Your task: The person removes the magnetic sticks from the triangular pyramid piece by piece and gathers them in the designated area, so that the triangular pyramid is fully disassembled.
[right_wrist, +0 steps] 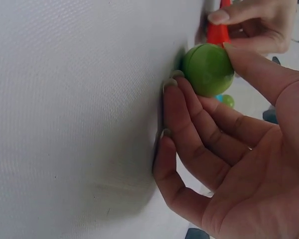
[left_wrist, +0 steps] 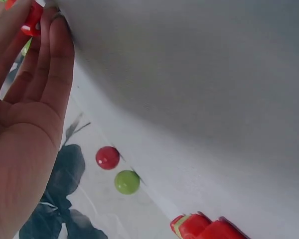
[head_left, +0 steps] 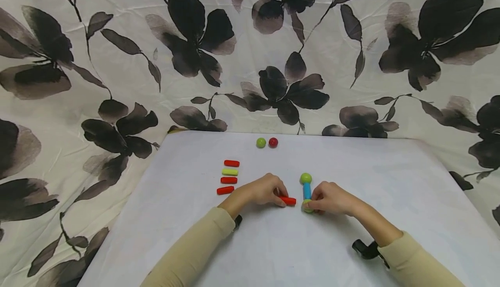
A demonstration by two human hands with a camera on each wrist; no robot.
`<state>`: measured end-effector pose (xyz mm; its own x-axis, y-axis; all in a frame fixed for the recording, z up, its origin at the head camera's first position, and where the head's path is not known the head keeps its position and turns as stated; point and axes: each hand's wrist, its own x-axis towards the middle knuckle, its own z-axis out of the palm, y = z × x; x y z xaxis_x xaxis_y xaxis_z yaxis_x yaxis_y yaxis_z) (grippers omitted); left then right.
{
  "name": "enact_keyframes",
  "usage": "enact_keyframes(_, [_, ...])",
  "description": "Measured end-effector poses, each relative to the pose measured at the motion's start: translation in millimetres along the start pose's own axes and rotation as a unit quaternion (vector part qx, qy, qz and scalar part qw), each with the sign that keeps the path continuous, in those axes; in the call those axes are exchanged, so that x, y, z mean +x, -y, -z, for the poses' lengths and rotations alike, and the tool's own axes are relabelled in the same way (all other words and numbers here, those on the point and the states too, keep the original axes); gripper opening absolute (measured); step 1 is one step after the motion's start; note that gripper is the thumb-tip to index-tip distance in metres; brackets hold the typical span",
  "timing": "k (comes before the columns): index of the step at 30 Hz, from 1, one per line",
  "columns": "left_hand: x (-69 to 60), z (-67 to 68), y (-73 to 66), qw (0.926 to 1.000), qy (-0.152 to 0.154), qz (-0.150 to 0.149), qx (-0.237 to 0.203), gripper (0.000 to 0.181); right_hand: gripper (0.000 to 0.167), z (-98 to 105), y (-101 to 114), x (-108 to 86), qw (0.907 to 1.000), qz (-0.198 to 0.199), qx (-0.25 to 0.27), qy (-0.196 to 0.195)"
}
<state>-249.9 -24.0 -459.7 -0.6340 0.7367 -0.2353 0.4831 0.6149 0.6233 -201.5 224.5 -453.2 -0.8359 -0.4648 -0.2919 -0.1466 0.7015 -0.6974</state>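
Note:
My left hand (head_left: 268,190) pinches a red rod (head_left: 289,201) by its left end, low over the white table. The rod's free end points toward a green ball (head_left: 307,209), with a small gap between them. My right hand (head_left: 332,198) holds that ball between thumb and fingers; the ball shows large in the right wrist view. A blue rod (head_left: 307,190) runs from it to another green ball (head_left: 306,178) at the far end, so the three form one straight piece. In the left wrist view, the fingers partly hide the held red rod (left_wrist: 33,20).
Left of my hands, three red rods, one of them the nearest rod (head_left: 225,190), and a yellow-green rod (head_left: 230,172) lie in a column. A loose green ball (head_left: 261,143) and a red ball (head_left: 273,142) sit by the table's far edge. Floral cloth hangs behind.

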Motion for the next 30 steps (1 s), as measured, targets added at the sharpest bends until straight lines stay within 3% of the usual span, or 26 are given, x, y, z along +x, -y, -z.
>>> enact_keyframes(10, [-11.6, -0.8, 9.3, 0.9996, -0.021, -0.018, -0.004, 0.024, 0.024, 1.0, -3.0, -1.6, 0.9998, -0.001, 0.018, -0.004])
enact_keyframes(15, [-29.3, 8.9, 18.6, 0.9976, -0.062, -0.011, -0.027, 0.023, 0.023, 0.2, -2.1, -1.7, 0.9996, -0.001, 0.030, 0.001])
enact_keyframes(19, [-44.9, 27.3, 33.0, 0.9912, -0.123, -0.012, -0.046, 0.021, 0.024, 0.3, -0.5, -2.2, 0.9994, 0.004, 0.034, 0.006])
enact_keyframes(23, [-55.9, 54.0, 53.5, 0.9822, -0.180, 0.015, -0.053, 0.019, 0.024, 0.5, -0.1, -2.1, 0.9993, 0.004, 0.038, 0.005])
enact_keyframes(30, [-56.8, 93.3, 97.1, 0.9727, -0.216, 0.074, -0.043, 0.018, 0.025, 1.3, -2.6, -2.5, 0.9992, -0.007, 0.038, 0.006])
